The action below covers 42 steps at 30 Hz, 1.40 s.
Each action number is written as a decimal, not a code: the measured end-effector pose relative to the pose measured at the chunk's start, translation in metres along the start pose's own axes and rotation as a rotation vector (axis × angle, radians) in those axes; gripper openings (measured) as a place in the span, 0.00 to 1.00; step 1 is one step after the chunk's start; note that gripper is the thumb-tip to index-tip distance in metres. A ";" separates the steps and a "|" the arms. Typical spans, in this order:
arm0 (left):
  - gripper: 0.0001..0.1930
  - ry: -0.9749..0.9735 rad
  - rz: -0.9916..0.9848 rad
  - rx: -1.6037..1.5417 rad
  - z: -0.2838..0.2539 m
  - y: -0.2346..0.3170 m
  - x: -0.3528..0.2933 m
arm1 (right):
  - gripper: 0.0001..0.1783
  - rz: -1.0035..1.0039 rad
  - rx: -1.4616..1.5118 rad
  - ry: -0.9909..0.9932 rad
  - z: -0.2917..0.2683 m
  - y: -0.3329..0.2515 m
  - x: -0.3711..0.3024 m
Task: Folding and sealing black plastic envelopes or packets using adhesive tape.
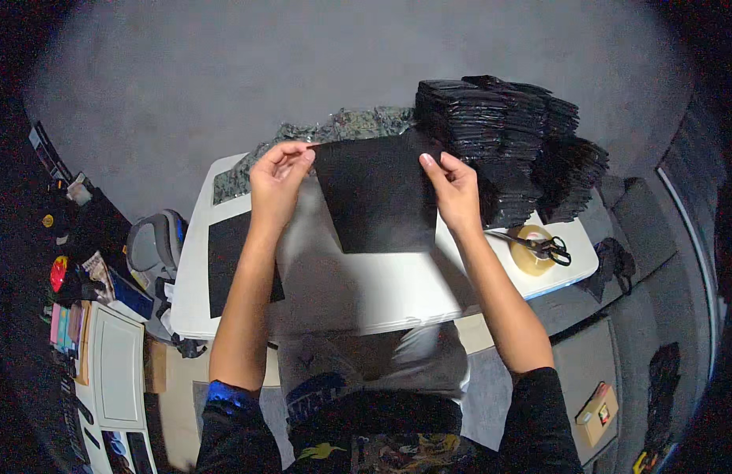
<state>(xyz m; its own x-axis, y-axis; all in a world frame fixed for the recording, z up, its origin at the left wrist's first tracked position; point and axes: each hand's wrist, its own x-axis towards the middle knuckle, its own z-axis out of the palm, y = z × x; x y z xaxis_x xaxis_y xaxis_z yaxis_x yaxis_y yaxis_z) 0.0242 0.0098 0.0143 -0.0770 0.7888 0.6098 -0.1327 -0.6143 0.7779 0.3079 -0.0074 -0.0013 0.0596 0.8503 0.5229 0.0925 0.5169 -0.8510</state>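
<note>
Between my hands hangs a flat black rectangular sheet or bag, held up over the white table. My left hand pinches its upper left corner between thumb and fingers. At the upper right corner, my right hand grips it the same way. Whether it is a single sheet or a pouch cannot be made out. Another flat black piece lies on the table under my left forearm. To the right of my right forearm, black-handled scissors rest on a roll of tape.
Tall stacks of black plastic-wrapped packets fill the table's back right. Patterned packets in clear plastic line the back edge of the white table. A grey chair stands left, a grey sofa right, and a cardboard box lower right.
</note>
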 end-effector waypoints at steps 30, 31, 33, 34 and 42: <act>0.08 -0.286 -0.119 0.582 -0.035 -0.013 0.002 | 0.10 0.236 0.034 -0.025 -0.030 0.077 -0.034; 0.08 -0.285 -0.120 0.581 -0.036 -0.013 0.001 | 0.10 0.237 0.033 -0.027 -0.031 0.079 -0.034; 0.08 -0.263 -0.190 0.319 -0.037 -0.006 0.000 | 0.14 0.250 0.016 -0.066 -0.031 0.083 -0.037; 0.08 -0.264 -0.192 0.319 -0.038 -0.006 0.000 | 0.14 0.252 0.015 -0.066 -0.032 0.085 -0.039; 0.07 -0.264 -0.160 0.440 -0.036 0.005 -0.009 | 0.15 0.227 0.147 -0.044 -0.029 0.088 -0.041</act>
<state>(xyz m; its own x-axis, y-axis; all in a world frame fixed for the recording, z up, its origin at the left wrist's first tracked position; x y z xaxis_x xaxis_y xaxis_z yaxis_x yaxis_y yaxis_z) -0.0111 0.0006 0.0074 0.1684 0.8761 0.4517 0.3086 -0.4821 0.8200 0.3423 0.0005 -0.0963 0.0185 0.9480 0.3178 -0.0637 0.3184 -0.9458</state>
